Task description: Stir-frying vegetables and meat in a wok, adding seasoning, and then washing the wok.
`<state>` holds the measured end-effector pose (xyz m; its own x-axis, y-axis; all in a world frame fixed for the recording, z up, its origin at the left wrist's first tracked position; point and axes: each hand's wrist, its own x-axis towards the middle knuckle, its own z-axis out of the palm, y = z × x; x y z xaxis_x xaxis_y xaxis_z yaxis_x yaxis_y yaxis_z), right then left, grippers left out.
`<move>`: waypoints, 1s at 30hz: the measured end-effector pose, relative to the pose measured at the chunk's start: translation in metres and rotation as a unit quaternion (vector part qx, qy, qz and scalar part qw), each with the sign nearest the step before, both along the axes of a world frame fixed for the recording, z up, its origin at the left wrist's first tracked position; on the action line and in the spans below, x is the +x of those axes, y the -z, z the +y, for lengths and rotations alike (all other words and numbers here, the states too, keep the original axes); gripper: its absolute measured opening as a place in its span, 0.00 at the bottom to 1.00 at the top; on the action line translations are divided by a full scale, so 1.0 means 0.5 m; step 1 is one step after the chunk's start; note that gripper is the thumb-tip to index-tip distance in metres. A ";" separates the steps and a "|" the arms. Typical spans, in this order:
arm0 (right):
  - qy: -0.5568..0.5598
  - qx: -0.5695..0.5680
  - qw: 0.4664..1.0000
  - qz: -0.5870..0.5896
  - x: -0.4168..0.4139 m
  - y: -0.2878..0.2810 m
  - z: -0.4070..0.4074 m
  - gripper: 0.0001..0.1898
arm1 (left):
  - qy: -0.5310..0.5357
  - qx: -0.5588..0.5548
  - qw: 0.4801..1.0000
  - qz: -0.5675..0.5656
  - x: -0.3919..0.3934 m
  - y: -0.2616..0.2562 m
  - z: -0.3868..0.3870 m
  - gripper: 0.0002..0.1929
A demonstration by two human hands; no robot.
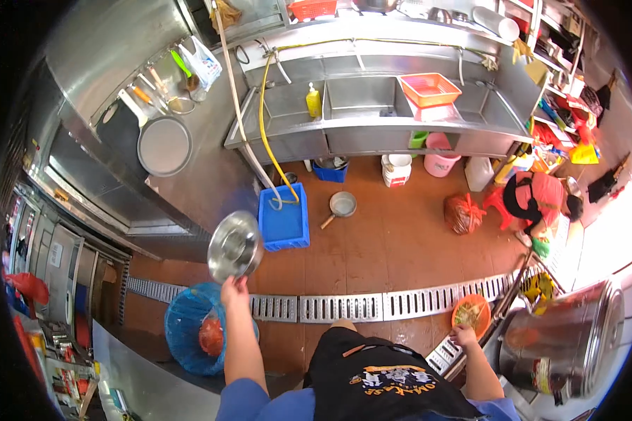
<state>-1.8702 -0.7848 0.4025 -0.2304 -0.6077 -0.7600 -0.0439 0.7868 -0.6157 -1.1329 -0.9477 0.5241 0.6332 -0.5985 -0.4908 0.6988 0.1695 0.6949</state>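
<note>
My left hand (pixel 235 290) grips the rim of a shiny stainless steel bowl (pixel 235 244), held tilted above the floor. Just below that arm stands a bin lined with a blue plastic bag (pixel 181 329), and a red bundle (pixel 210 336) lies inside it. Out to the right, my right hand (pixel 463 335) holds the edge of an orange plastic bowl or basket (pixel 484 322). Pale and greenish food scraps (pixel 470 314) lie in the orange container. Its underside is hidden from me.
Ahead on the tiled floor are a blue crate (pixel 283 239) with hoses and a saucepan (pixel 343 204). Metal drain grating (pixel 342 307) crosses before my feet. A large steel pot (pixel 563 337) stands right. A person (pixel 540 202) bends near a tied red bag (pixel 462 214). Steel sinks (pixel 361 100) line the back.
</note>
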 end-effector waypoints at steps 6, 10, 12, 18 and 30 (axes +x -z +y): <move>0.120 -0.029 0.991 0.044 -0.010 0.000 -0.183 0.05 | 0.075 -0.009 0.997 -0.021 -0.138 -0.090 -0.636 0.07; 0.208 0.044 0.977 -0.017 0.027 0.100 -0.169 0.06 | 0.064 0.012 0.998 0.015 -0.201 -0.119 -1.097 0.06; 0.184 0.071 0.980 -0.021 0.060 0.092 -0.317 0.06 | 0.060 0.016 0.998 -0.010 -0.161 -0.111 -1.300 0.06; 0.141 0.209 0.968 0.009 0.158 -0.077 -0.487 0.07 | 0.011 0.217 0.976 0.009 -0.207 -0.001 -1.715 0.09; 0.108 0.362 0.925 0.043 0.414 -0.226 -0.654 0.13 | 0.079 0.241 0.954 0.160 -0.120 0.326 -1.894 0.20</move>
